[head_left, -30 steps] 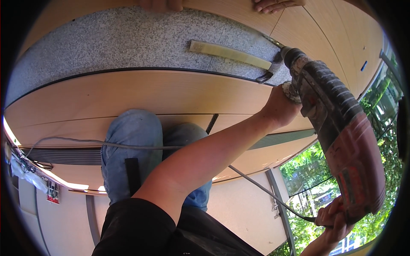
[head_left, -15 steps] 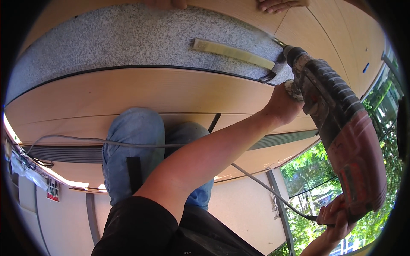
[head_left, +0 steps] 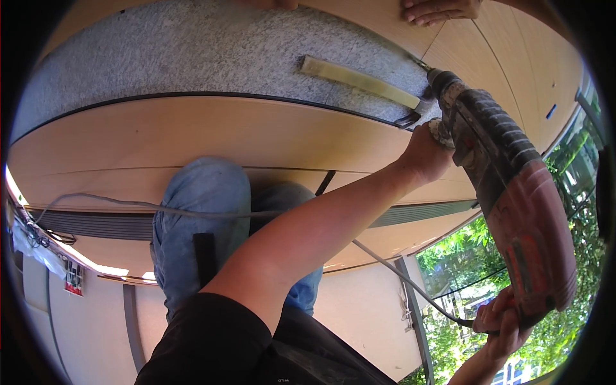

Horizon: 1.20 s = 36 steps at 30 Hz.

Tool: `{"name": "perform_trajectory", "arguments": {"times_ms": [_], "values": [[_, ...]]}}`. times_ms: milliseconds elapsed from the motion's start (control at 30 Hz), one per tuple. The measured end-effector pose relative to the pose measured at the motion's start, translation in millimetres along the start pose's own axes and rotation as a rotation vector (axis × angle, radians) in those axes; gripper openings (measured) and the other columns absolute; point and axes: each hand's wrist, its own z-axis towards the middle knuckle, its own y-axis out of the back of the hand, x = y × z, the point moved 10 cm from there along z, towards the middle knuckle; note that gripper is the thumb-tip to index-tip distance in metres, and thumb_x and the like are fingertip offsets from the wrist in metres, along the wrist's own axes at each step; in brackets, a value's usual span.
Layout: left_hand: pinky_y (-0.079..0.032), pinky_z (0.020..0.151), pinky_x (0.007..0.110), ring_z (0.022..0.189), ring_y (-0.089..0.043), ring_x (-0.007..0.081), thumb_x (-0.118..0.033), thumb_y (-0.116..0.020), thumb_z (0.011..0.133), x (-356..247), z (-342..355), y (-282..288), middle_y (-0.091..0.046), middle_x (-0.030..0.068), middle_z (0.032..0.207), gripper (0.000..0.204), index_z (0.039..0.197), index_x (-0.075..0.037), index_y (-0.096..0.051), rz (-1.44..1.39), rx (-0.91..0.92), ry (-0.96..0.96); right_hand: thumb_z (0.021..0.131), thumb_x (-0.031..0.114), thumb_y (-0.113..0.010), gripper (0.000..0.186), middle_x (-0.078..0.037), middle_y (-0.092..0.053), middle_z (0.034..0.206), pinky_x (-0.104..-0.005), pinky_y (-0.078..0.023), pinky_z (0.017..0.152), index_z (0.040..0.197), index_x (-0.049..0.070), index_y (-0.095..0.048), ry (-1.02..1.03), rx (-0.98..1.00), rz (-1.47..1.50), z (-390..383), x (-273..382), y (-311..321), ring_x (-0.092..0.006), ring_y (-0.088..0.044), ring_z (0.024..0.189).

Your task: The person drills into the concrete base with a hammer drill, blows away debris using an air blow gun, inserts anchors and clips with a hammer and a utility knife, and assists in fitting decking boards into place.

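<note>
My left hand point(head_left: 428, 153) is closed around the side handle, just behind the chuck of a large red and black corded rotary hammer drill point(head_left: 529, 208). At the drill's rear, my right hand point(head_left: 504, 317) wraps the main grip, partly hidden by the body. The slim drill bit point(head_left: 420, 63) points away from me at the edge of a light wood-look panel point(head_left: 385, 38). Its tip is hard to make out. Near the chuck, a hammer with a pale yellow handle point(head_left: 359, 82) lies on the mottled grey surface, its head partly hidden.
Another person's hand point(head_left: 443, 9) rests on the far panel, with more fingers point(head_left: 276, 3) at the top edge. A grey cord point(head_left: 410, 285) runs to the drill and crosses my knees point(head_left: 205, 192). Wood-look boards point(head_left: 192, 131) border the grey strip. Glass with greenery point(head_left: 462, 250) stands at right.
The view has shifted slightly, bringing more of the other person's hand into sight. Both my hands keep their hold on the drill, whose position has hardly changed.
</note>
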Motion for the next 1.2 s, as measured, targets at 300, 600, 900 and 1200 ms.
{"name": "perform_trajectory", "arguments": {"times_ms": [300,600,900,1200], "values": [[-0.057,0.073,0.037,0.084,-0.073,0.0234,-0.034,-0.068,0.099,18,4,4,-0.076,0.0105,0.087,0.028,0.1,-0.007,-0.072,0.177,0.064,0.213,0.093,0.008,-0.058,0.061,-0.011,-0.057,0.081,-0.0282,-0.04,0.043,0.148,-0.005,-0.033,-0.03,-0.11,-0.036,8,-18,20,-0.0123,-0.046,0.051],[-0.051,0.053,0.035,0.057,-0.066,0.0194,-0.031,-0.062,0.098,39,28,14,-0.066,0.0076,0.063,0.032,0.079,-0.005,-0.064,-0.016,-0.141,0.069,0.09,0.017,-0.061,0.019,-0.004,-0.058,0.063,-0.0274,-0.043,0.048,0.081,0.001,-0.061,0.128,0.085,-0.343,34,21,0,-0.0104,-0.058,0.054],[-0.05,0.061,0.036,0.068,-0.065,0.0186,-0.028,-0.06,0.094,8,6,-5,-0.067,0.0062,0.073,0.022,0.086,-0.009,-0.066,0.205,0.083,0.251,0.091,0.018,-0.064,0.018,-0.007,-0.064,0.08,-0.0303,-0.049,0.05,0.098,0.001,-0.062,0.052,0.126,-0.252,23,26,4,-0.0145,-0.06,0.057],[-0.045,0.056,0.036,0.073,-0.056,0.0184,-0.013,-0.065,0.084,10,-18,0,-0.06,0.0064,0.09,0.027,0.109,-0.007,-0.06,0.276,0.078,0.354,0.09,0.016,-0.064,0.018,-0.006,-0.062,0.079,-0.0285,-0.049,0.051,0.098,0.0,-0.061,0.071,0.146,-0.164,12,24,6,-0.0133,-0.061,0.058]]}}
